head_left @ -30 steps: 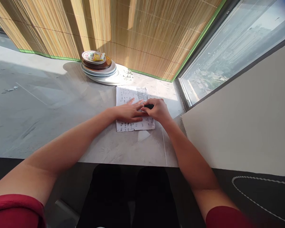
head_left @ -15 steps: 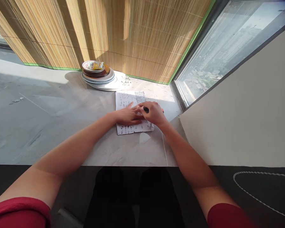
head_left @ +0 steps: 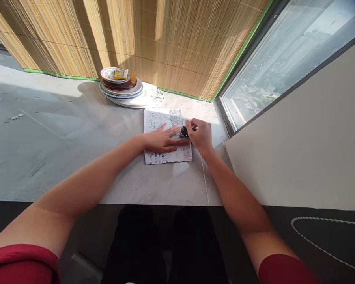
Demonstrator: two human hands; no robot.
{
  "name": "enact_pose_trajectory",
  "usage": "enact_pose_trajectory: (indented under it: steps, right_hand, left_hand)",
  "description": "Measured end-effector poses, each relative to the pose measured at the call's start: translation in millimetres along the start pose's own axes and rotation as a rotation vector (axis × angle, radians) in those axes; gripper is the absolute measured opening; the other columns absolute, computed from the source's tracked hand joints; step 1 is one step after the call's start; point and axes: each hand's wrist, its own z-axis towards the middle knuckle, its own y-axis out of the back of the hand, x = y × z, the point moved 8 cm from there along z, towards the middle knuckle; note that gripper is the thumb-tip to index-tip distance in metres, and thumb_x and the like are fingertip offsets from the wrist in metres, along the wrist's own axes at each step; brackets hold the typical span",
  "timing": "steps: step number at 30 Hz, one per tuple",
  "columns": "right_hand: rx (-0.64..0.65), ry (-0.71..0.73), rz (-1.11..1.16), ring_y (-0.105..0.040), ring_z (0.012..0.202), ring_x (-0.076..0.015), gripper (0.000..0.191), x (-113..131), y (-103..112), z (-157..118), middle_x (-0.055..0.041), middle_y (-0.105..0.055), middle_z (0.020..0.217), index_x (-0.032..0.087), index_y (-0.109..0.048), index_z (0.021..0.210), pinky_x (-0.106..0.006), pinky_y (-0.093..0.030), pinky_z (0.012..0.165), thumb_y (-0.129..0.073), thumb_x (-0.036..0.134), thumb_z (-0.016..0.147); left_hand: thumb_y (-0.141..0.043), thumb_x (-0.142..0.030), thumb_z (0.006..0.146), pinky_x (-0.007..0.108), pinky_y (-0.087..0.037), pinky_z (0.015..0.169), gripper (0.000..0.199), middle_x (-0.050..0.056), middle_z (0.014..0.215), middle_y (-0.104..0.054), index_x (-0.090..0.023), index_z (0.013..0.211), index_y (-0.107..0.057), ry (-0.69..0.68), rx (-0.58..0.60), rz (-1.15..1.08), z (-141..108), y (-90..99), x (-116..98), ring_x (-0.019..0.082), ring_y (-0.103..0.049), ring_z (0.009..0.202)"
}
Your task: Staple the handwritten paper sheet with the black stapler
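Observation:
A sheet of paper (head_left: 156,157) covered in handwriting, with a dense printed or written block at its upper right, lies on the grey stone surface. My left hand (head_left: 162,141) rests flat across the middle of the paper, fingers spread. At the paper's right edge my right hand (head_left: 200,136) is closed around a small black object (head_left: 184,131), which looks like a stapler. Its front end lies over the paper, near my left fingertips; the rest is hidden by my right fingers.
Behind the paper to the left stands a stack of plates (head_left: 121,92) with a yellow wrapped item (head_left: 120,74) on top. A bamboo blind (head_left: 148,47) hangs behind. Small pale scraps (head_left: 15,117) lie far left. A white wall (head_left: 301,134) and window (head_left: 263,79) bound the right side.
My right hand has moved right and slightly up, away from my left hand, with the black object still in it. The fingers of my left hand are now uncovered. The view has shifted slightly.

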Motion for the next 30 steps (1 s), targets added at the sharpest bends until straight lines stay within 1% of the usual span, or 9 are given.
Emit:
enact_pose_trajectory:
  steps: [3,6,7,9,11,13,18,23,30]
  right_hand:
    - [-0.039,-0.005,-0.052,-0.061,0.078,-0.0244,0.044,2.4,2.3,0.5,-0.0061,-0.067,0.073,0.025,-0.064,0.076,-0.037,-0.044,0.078,-0.040,0.043,0.109]
    - [-0.119,0.004,-0.120,-0.061,0.086,-0.0261,0.044,8.5,8.2,1.2,-0.0079,-0.069,0.082,0.025,-0.067,0.086,-0.039,-0.042,0.084,-0.033,0.040,0.110]
    - [-0.113,0.009,-0.134,-0.060,0.088,-0.0263,0.042,10.2,7.3,1.8,-0.0083,-0.070,0.085,0.024,-0.067,0.089,-0.040,-0.042,0.086,-0.034,0.038,0.110]
    - [-0.048,0.012,-0.153,-0.060,0.089,-0.0265,0.038,11.5,0.1,3.0,-0.0087,-0.070,0.089,0.024,-0.067,0.091,-0.040,-0.041,0.086,-0.036,0.035,0.109]
    - [0.035,0.004,-0.177,-0.060,0.090,-0.0271,0.037,10.5,-9.9,3.5,-0.0093,-0.070,0.089,0.024,-0.066,0.089,-0.040,-0.040,0.086,-0.036,0.032,0.109]
    - [0.081,0.008,-0.216,-0.060,0.093,-0.0288,0.038,10.5,-17.6,3.1,-0.0105,-0.069,0.087,0.023,-0.066,0.086,-0.041,-0.040,0.087,-0.035,0.031,0.109]
    - [0.134,0.051,-0.298,-0.058,0.099,-0.0329,0.041,14.6,-28.9,1.5,-0.0134,-0.068,0.090,0.022,-0.065,0.084,-0.047,-0.037,0.093,-0.034,0.032,0.109]
    - [0.096,0.091,-0.307,-0.057,0.101,-0.0335,0.045,15.5,-30.8,0.1,-0.0133,-0.067,0.088,0.022,-0.066,0.087,-0.050,-0.037,0.095,-0.030,0.037,0.110]
    - [0.088,0.152,-0.350,-0.056,0.107,-0.0359,0.038,26.4,-40.5,-7.3,-0.0164,-0.067,0.095,0.019,-0.067,0.095,-0.053,-0.036,0.097,-0.037,0.038,0.109]
  left_hand:
    - [-0.047,-0.055,0.102,0.063,-0.004,0.132,0.060,-0.007,0.179,-0.011,-0.048,0.161,-0.041,0.000,-0.018,-0.013,-0.1,0.9,-0.1,0.037,-0.005,0.165]
    - [-0.049,-0.055,0.101,0.063,-0.004,0.132,0.060,-0.009,0.179,-0.011,-0.049,0.161,-0.041,0.009,-0.028,-0.030,-0.4,1.4,0.2,0.037,-0.004,0.165]
    - [-0.049,-0.056,0.101,0.063,-0.004,0.132,0.061,-0.009,0.179,-0.011,-0.049,0.161,-0.041,0.012,-0.025,-0.032,-0.4,1.1,0.3,0.036,-0.004,0.166]
    - [-0.047,-0.057,0.102,0.062,-0.002,0.132,0.060,-0.009,0.179,-0.011,-0.048,0.161,-0.042,0.015,-0.010,-0.031,-0.2,0.1,0.4,0.036,-0.002,0.166]
    - [-0.045,-0.057,0.103,0.063,0.000,0.132,0.059,-0.009,0.179,-0.008,-0.046,0.161,-0.044,0.011,0.002,-0.028,0.1,-0.6,-0.2,0.036,-0.001,0.166]
    - [-0.044,-0.056,0.103,0.064,0.001,0.132,0.057,-0.009,0.180,-0.006,-0.046,0.159,-0.047,0.005,-0.002,-0.035,0.3,-0.1,-1.0,0.037,-0.002,0.165]
    - [-0.049,-0.058,0.100,0.063,-0.004,0.132,0.057,-0.009,0.179,-0.009,-0.044,0.155,-0.053,0.014,-0.024,-0.079,0.5,2.1,-1.6,0.039,-0.005,0.165]
    - [-0.046,-0.059,0.100,0.063,-0.001,0.132,0.058,-0.009,0.179,-0.011,-0.043,0.156,-0.052,0.012,-0.008,-0.062,0.9,1.1,-2.3,0.037,-0.003,0.166]
    - [-0.042,-0.057,0.103,0.063,0.003,0.132,0.055,-0.006,0.179,-0.015,-0.038,0.152,-0.058,-0.022,-0.015,-0.045,0.9,-0.5,-2.1,0.036,0.000,0.166]
